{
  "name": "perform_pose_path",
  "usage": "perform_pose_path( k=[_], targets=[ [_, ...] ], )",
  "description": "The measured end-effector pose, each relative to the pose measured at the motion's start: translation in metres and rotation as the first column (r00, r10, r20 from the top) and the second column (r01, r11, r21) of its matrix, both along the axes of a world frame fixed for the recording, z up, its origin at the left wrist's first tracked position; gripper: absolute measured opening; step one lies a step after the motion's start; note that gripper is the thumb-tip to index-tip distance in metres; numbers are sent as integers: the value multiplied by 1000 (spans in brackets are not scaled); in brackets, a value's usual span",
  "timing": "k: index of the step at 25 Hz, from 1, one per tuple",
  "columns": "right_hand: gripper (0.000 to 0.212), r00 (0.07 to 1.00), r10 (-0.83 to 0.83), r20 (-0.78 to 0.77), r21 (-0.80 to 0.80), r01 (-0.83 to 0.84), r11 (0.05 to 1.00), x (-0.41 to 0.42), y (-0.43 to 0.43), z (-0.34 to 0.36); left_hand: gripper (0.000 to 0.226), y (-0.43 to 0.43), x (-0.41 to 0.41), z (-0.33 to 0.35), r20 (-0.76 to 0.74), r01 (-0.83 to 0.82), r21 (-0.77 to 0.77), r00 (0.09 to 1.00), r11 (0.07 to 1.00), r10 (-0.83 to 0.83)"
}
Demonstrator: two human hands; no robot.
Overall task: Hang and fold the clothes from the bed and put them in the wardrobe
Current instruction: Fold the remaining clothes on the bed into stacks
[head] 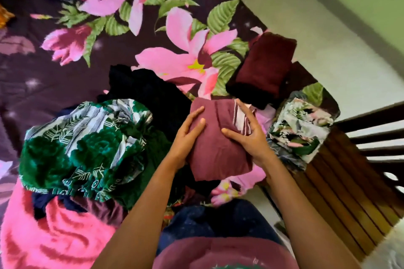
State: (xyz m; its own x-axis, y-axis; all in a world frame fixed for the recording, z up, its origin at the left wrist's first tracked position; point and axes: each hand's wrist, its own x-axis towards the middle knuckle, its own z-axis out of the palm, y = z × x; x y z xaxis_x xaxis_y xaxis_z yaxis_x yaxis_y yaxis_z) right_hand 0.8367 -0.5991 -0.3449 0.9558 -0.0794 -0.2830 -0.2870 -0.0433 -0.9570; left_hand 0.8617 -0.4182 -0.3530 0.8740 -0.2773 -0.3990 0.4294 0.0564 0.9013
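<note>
- The left hand's fingers [197, 113] lie nearly straight along one side of a folded maroon garment [218, 148], thumb on top. The right hand's fingers [243, 109] are stretched flat along the other side. Neither hand clutches it; the bundle is pressed between the two.
- From where I stand, I can't make out whether any fingers curl underneath the cloth.
- The left hand [185, 137] and right hand [251, 137] have the garment at the near edge of the bed [98, 54], over its flowered sheet.
- Just beyond on the right sit two finished pieces: a dark red folded piece [265, 61] and a folded floral piece [299, 129], close to the wooden bed frame [341, 185].
- To the left, a green printed heap [87, 144], a black garment [148, 89] and a pink cloth [43, 236] lie crumpled, not yet folded.
- My reckoning: a few items are folded, the maroon one looks about ready to join them, and most of the pile is left.
- No wardrobe or hanger is in sight, so hanging and putting away appear undone.
</note>
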Motion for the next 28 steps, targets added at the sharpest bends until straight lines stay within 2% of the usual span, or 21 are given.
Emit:
perform_pose_path(
  k=[2,5,13,18,21,23,25,28],
  targets=[
    [62,998,-59,-7,37,59,998,-8,-18,2,53,-14,-1,1,-4,123,-53,992,991,-123],
    [53,992,-124,-30,79,126,989,-13,-47,-2,65,-40,4,0,-22,165,-57,986,985,-167],
    [50,958,-277,-79,102,284,953,26,-119,-11,69,-120,58,3,-70,212,-41,974,977,-214],
    [50,941,-335,-56,135,339,931,99,-167,-22,69,-174,138,-5,-83,243,-11,967,970,-243],
    [50,931,-365,-2,153,361,920,153,-197,-31,70,-207,197,-12,-13,252,17,968,968,-252],
    [55,916,-400,28,175,389,904,190,-219,-41,69,-229,238,-20,25,245,20,969,969,-246],
    [71,913,-409,1,188,401,896,219,-239,-63,67,-246,269,-41,12,211,22,977,977,-212],
    [94,942,-316,-112,79,326,942,237,-250,-109,76,-258,286,-88,-72,153,120,987,981,-145]
  ],
)
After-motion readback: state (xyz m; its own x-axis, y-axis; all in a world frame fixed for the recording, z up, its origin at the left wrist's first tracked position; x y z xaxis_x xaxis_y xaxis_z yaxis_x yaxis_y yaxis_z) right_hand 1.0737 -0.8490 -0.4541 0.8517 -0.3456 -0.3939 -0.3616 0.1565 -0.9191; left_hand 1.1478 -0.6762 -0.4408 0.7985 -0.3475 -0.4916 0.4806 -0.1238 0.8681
